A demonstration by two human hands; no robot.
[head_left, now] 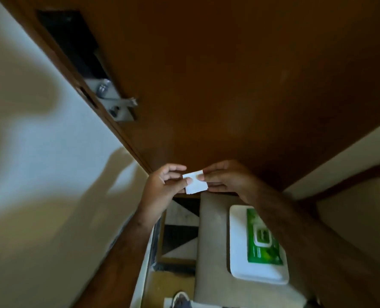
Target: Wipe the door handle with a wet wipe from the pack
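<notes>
Now both hands are pinching a small folded wet wipe (196, 182) just below the brown door (229, 74): left hand (165, 182) fingers clamped on its left edge, right hand (225, 177) fingers on its right. Keeping it folded into a firm pad should help. The metal door handle (130, 102) is sitting well above the wipe. The wipe is looking white, flat and creased; the green pack (263, 237) is lying below it.

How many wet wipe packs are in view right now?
1: the green wet wipe pack lies on the white tray, below the hands. None other shows.
</notes>
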